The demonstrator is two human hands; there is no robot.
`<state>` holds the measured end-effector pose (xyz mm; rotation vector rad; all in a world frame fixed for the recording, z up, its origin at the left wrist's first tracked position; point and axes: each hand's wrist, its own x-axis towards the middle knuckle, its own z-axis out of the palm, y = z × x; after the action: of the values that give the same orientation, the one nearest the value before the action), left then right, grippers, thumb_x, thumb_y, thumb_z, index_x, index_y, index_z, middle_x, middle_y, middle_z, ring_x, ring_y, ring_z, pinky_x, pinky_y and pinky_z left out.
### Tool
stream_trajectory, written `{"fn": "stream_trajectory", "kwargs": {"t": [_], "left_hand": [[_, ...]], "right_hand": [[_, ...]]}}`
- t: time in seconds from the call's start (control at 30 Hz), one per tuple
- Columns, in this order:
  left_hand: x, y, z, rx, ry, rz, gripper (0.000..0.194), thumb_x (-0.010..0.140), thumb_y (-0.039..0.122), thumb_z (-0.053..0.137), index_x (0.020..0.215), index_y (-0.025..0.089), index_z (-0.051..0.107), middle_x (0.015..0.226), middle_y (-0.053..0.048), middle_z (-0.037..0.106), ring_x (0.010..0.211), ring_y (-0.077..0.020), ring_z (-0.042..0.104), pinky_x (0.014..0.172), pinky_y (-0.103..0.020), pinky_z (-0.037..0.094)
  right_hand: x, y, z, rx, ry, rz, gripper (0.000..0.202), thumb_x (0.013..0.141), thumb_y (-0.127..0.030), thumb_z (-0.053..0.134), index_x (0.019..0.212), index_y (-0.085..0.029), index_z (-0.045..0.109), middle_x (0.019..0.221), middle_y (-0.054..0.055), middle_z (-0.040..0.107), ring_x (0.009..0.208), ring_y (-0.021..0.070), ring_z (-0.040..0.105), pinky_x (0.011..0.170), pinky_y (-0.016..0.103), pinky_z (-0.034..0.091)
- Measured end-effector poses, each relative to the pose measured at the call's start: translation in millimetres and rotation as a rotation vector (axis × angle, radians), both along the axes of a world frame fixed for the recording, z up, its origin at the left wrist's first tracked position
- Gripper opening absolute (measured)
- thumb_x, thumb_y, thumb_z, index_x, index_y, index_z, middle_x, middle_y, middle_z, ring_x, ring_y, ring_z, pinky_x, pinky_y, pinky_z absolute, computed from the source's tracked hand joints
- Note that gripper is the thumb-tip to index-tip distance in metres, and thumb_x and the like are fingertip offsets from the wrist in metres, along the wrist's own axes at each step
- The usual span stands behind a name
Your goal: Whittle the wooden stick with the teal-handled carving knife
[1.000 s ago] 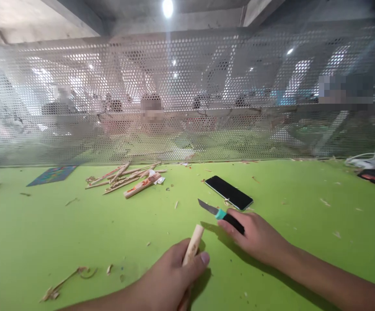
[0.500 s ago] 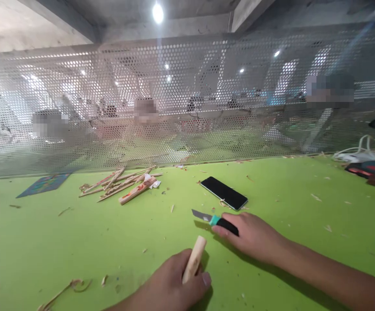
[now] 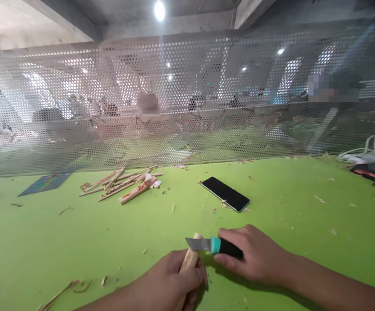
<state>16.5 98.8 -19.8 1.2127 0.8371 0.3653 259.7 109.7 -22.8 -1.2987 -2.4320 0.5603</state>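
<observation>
My left hand (image 3: 177, 278) is closed around a pale wooden stick (image 3: 190, 260), its far end poking up past my fingers. In my right hand (image 3: 250, 255) is a carving knife (image 3: 218, 245) with a black and teal handle. The knife's blade points left and lies across the stick near its far end, just beyond my left fingers. The lower part of the stick is partly hidden by my left hand.
A black phone (image 3: 226, 193) lies beyond my hands. Wood strips (image 3: 119, 183) and a red-stained wooden piece (image 3: 137, 191) are piled left. Shavings (image 3: 77, 285) dot the green table (image 3: 125, 237). A perforated screen (image 3: 181, 103) stands behind; white cables (image 3: 365, 153) sit far right.
My right hand has brought the knife down and toward me, so its blade is now over the stick. My left hand and the stick have shifted slightly left and nearer.
</observation>
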Motion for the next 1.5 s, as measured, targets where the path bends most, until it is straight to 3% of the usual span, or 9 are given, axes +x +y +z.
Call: {"fn": "stream_trajectory", "kwargs": {"t": [0.13,0.33,0.43,0.67,0.9,1.07,1.2,1.33,1.5], "left_hand": [[-3,1,5.2,-0.010,0.110,-0.042,0.027,0.085,0.040,0.063,0.073,0.019,0.052,0.047,0.006,0.048,0.039,-0.0063,0.041,0.040,-0.019,0.033],[-6,2,3.5,-0.167,-0.055,-0.017,0.054,0.077,0.055,0.079,0.106,0.018,0.054,0.057,0.008,0.054,0.038,-0.0066,0.049,0.039,-0.017,0.043],[-6,5,4.4,-0.203,-0.106,-0.048,0.048,0.084,0.053,0.074,0.108,0.018,0.052,0.056,0.006,0.056,0.040,-0.0086,0.054,0.041,-0.017,0.045],[-5,13,6.3,-0.339,-0.224,-0.055,0.031,0.090,0.044,0.068,0.100,0.016,0.057,0.058,0.004,0.056,0.040,-0.0077,0.054,0.044,-0.019,0.051],[-6,12,1.9,-0.292,-0.238,-0.032,0.028,0.091,0.040,0.070,0.092,0.017,0.055,0.065,0.005,0.054,0.042,-0.0048,0.050,0.046,-0.021,0.056],[-5,7,-0.9,-0.246,-0.225,0.067,0.041,0.086,0.049,0.076,0.100,0.019,0.052,0.059,0.011,0.046,0.039,-0.0016,0.037,0.043,-0.018,0.054],[-3,4,-1.3,-0.185,-0.156,0.058,0.051,0.081,0.059,0.078,0.100,0.019,0.052,0.053,0.013,0.042,0.038,-0.0020,0.035,0.045,-0.019,0.055],[-2,0,0.1,-0.118,-0.067,0.027,0.052,0.083,0.068,0.070,0.091,0.021,0.048,0.048,0.014,0.038,0.033,-0.0026,0.033,0.039,-0.018,0.048],[2,-4,2.2,-0.100,-0.008,0.095,0.055,0.082,0.074,0.065,0.089,0.023,0.045,0.045,0.015,0.036,0.031,-0.0031,0.027,0.033,-0.016,0.037]], "right_hand": [[-3,-7,-2.9,0.001,-0.009,0.018,0.053,0.097,-0.069,0.050,0.079,-0.020,0.056,0.064,-0.001,0.057,0.050,0.0133,0.045,0.050,0.027,0.024],[-3,-1,9.8,-0.159,0.190,-0.116,0.049,0.103,-0.063,0.043,0.086,-0.019,0.059,0.062,-0.003,0.053,0.052,0.0141,0.048,0.050,0.026,0.029],[-3,1,18.2,-0.157,0.212,-0.182,0.049,0.103,-0.062,0.043,0.084,-0.019,0.058,0.061,-0.004,0.050,0.054,0.0139,0.046,0.052,0.026,0.030],[-6,-1,22.2,-0.170,0.177,-0.169,0.051,0.103,-0.062,0.041,0.087,-0.018,0.061,0.064,-0.003,0.053,0.056,0.0141,0.047,0.053,0.027,0.030],[-7,0,16.9,-0.121,0.081,-0.122,0.052,0.101,-0.064,0.044,0.088,-0.018,0.064,0.064,-0.001,0.060,0.054,0.0148,0.049,0.052,0.027,0.028],[-8,-1,4.3,-0.016,-0.017,-0.056,0.052,0.098,-0.067,0.049,0.079,-0.019,0.058,0.063,0.000,0.060,0.051,0.0137,0.048,0.051,0.027,0.023],[-8,-4,-0.1,0.067,-0.085,0.014,0.052,0.096,-0.069,0.050,0.077,-0.020,0.056,0.063,0.000,0.061,0.049,0.0126,0.044,0.051,0.027,0.020],[-9,-10,3.6,0.076,-0.127,0.028,0.052,0.098,-0.068,0.047,0.078,-0.020,0.056,0.062,0.001,0.061,0.048,0.0136,0.045,0.050,0.029,0.018],[-17,-15,5.8,0.098,-0.149,-0.031,0.054,0.099,-0.067,0.044,0.079,-0.020,0.058,0.066,0.004,0.066,0.049,0.0162,0.051,0.050,0.030,0.018]]}}
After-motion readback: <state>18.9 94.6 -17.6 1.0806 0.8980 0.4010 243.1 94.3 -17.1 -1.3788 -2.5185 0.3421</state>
